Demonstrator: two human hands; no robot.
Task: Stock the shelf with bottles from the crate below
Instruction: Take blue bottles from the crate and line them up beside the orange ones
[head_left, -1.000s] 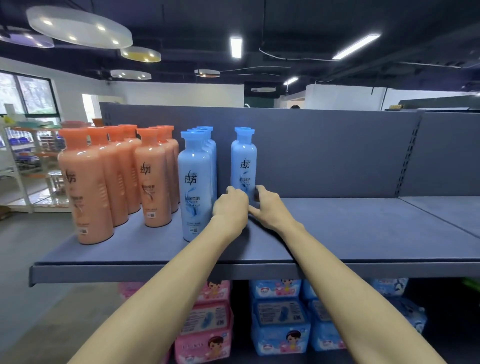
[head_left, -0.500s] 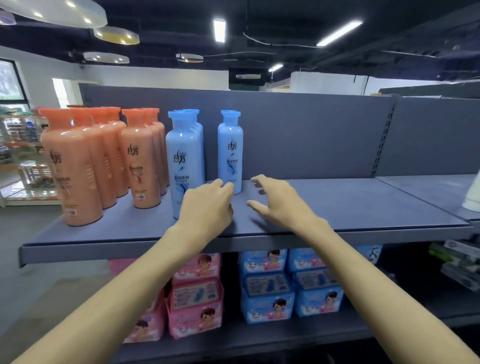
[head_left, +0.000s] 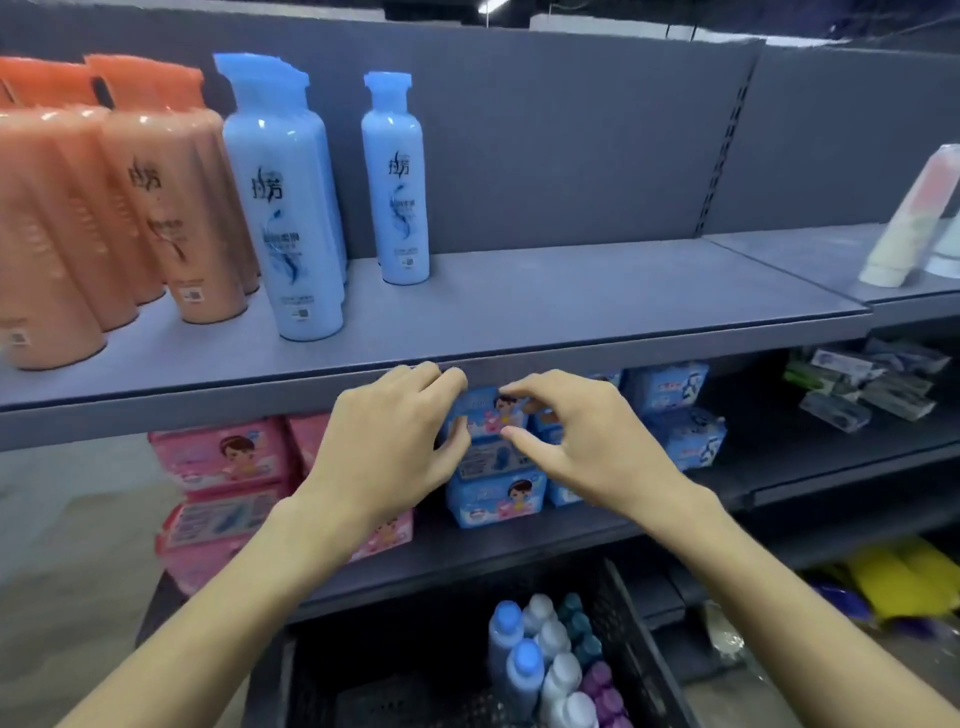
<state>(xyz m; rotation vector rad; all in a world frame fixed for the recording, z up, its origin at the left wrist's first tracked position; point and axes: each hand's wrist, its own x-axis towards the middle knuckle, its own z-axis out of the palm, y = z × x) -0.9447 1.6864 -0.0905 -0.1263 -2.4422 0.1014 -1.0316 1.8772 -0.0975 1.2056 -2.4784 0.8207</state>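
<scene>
Nearest the camera, the crate (head_left: 322, 691) sits low on the floor, dark and mesh-walled, with a cluster of bottles (head_left: 545, 660) standing along its right side: blue caps, white ones, a few teal and purple. Much of its floor shows bare, so a good part of the load seems to have gone up already, though a fair number are left to move. Above it, both forearms reach forward, and the hands hang in front of the shelf's front lip. The left hand (head_left: 395, 441) is loosely curled, fingers bent toward the thumb, and grips nothing. The right hand (head_left: 576, 441) is much the same, fingers and thumb apart in a relaxed claw, empty. Neither plainly touches the lip, and the fingertips of the two hands sit near each other without meeting. Behind them, on the lower tier, lie blue packs (head_left: 493, 499) and pink packs (head_left: 223, 457), no part of this job. Farther back, the shelf (head_left: 597, 312) carries the stocked goods: orange bottles (head_left: 171, 208) crowd the left, then a file of blue bottles (head_left: 285, 208), and one lone blue bottle (head_left: 396, 182) starts a new column just beside them, near the back panel. The right half of the shelf stands unfilled. By this judgement the work is partway through, and the hands are between bottles, likely due at the crate.
</scene>
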